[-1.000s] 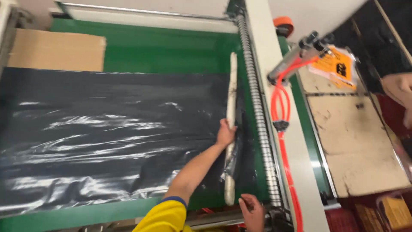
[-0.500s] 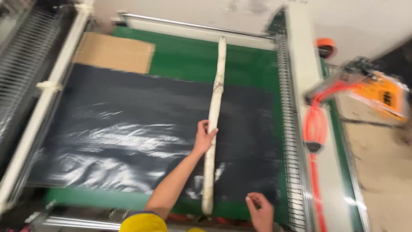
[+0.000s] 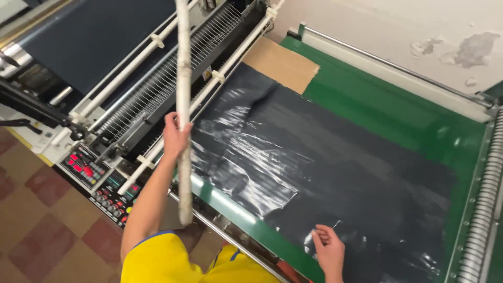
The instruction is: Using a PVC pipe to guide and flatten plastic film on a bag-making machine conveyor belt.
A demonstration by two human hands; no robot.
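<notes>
My left hand (image 3: 175, 137) is closed around a long white stick (image 3: 183, 68). The stick is held nearly upright in the picture, above the left edge of the green conveyor belt (image 3: 403, 105). A wide black plastic sheet (image 3: 335, 157), glossy and wrinkled, lies flat on the belt. Near the belt's front edge, my right hand (image 3: 329, 250) rests on the sheet with its fingers loosely spread, gripping nothing that I can see. My sleeve is yellow.
A brown cardboard piece (image 3: 280, 64) lies at the sheet's far end. Left of the belt stands a machine with white bars and a toothed roller (image 3: 157, 78), and a control panel (image 3: 86, 170) with red displays. A ribbed roller (image 3: 484, 209) runs along the right edge. Checked floor lies below left.
The stick lay along the right part of the sheet under my left hand. It is now lifted off and carried to the left side. The view has swung left.
</notes>
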